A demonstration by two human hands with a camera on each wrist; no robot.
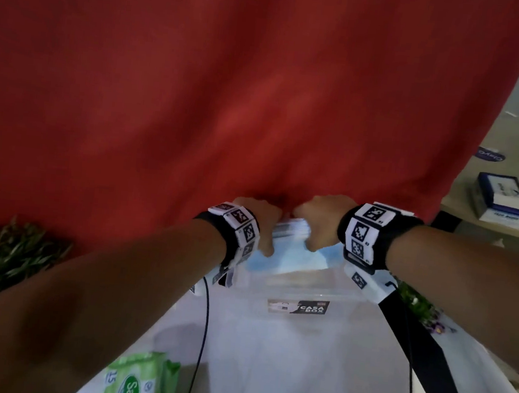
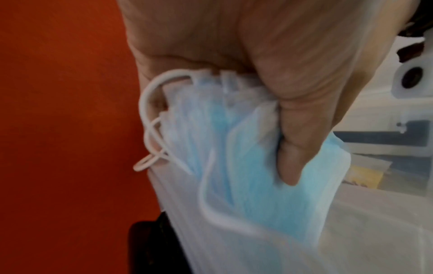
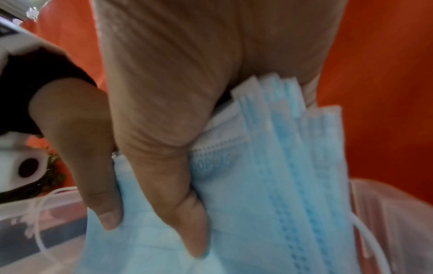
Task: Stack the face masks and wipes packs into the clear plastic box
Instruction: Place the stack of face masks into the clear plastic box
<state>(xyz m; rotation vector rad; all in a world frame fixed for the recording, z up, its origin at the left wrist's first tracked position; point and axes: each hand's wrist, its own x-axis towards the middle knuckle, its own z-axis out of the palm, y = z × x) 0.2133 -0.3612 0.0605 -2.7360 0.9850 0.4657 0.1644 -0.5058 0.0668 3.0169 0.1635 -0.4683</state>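
Observation:
A stack of blue face masks (image 1: 290, 256) hangs just above the far rim of the clear plastic box (image 1: 303, 292), which carries a dark label. My left hand (image 1: 261, 225) grips the stack's left end, thumb pressed on the top mask (image 2: 257, 176), white ear loops (image 2: 150, 118) sticking out. My right hand (image 1: 319, 224) grips the right end, its thumb lying over the masks (image 3: 269, 176). A green wipes pack (image 1: 139, 381) lies on the white table near the lower left edge.
A red cloth (image 1: 231, 82) hangs close behind the box. Green foliage (image 1: 5, 254) lies at the left and some more at the right (image 1: 416, 300). A face mask carton (image 1: 502, 200) sits on a side table at right. Black cables (image 1: 203, 333) trail over the white table.

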